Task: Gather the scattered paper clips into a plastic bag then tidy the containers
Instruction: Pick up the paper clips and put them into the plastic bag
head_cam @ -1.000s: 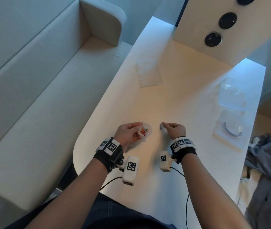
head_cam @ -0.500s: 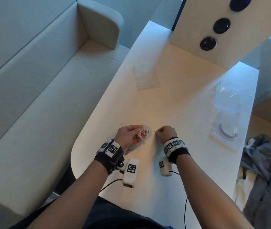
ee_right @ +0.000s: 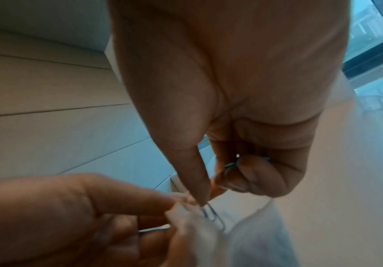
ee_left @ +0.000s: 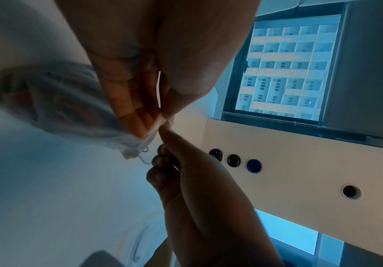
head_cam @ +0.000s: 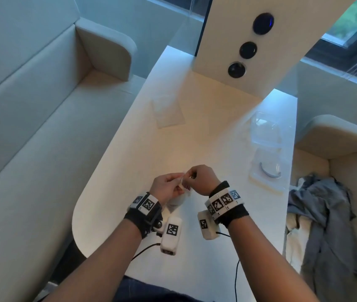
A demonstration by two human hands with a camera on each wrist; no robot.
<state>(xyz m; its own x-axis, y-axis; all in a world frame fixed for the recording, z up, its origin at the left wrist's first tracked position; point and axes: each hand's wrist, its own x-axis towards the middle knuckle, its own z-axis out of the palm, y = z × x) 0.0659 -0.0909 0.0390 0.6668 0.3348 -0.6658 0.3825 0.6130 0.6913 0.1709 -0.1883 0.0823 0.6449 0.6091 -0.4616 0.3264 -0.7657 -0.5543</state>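
My left hand pinches the mouth of a small clear plastic bag above the near end of the white table. The bag hangs down from those fingers. My right hand meets it from the right, thumb and forefinger pinching a dark paper clip at the bag's opening. More clips, one green, are tucked under the curled right fingers. The two hands touch at the fingertips.
A flat clear bag lies farther up the table. Two clear plastic containers stand near the right edge, the nearer one with a dark curved piece inside. A sofa flanks the left; grey clothes lie at right.
My right hand lifted off the table with the clip and moved left to the bag's mouth. The left hand raised the bag slightly toward it.
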